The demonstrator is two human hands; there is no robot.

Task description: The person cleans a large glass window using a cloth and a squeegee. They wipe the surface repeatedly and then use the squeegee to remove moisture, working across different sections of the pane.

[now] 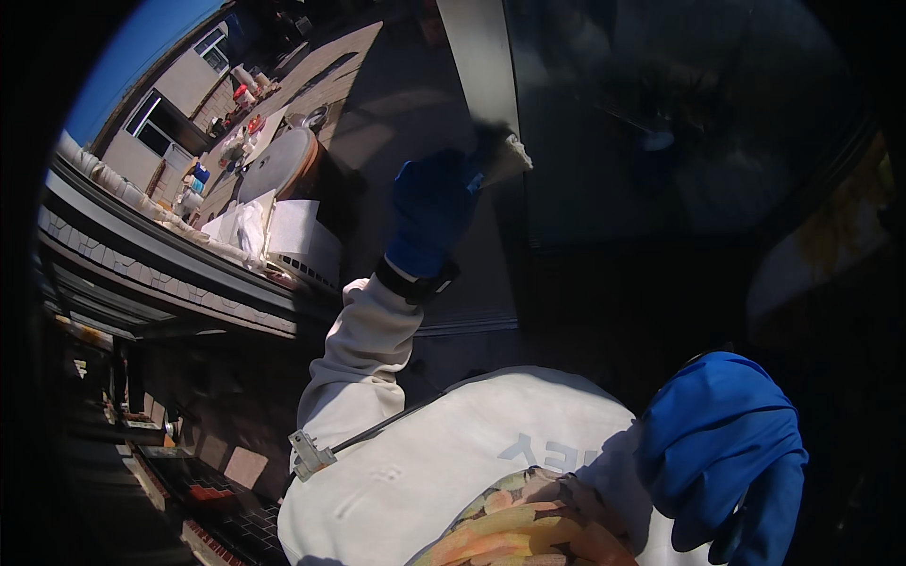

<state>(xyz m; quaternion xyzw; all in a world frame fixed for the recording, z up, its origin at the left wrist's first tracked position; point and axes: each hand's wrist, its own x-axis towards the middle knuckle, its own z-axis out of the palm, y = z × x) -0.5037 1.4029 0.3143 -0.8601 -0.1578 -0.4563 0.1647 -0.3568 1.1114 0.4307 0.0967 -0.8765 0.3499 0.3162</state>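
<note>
My left hand, in a blue glove with a black band at the wrist, reaches forward and grips a pale cloth or pad. Deep shadow hides most of its fingers and exactly what kind of thing it is. The pad's frayed white edge lies against a light upright frame strip, beside a dark glass pane with dim reflections. Close to my body on the right, my right hand wears a blue glove too. Its fingers bend downward, and whether anything is inside them is hidden.
A grey metal rail crosses the left side. Beyond it stand a large round disc, white sheets and buckets on a sunlit paved yard. A cable with a metal clip hangs across my pale top.
</note>
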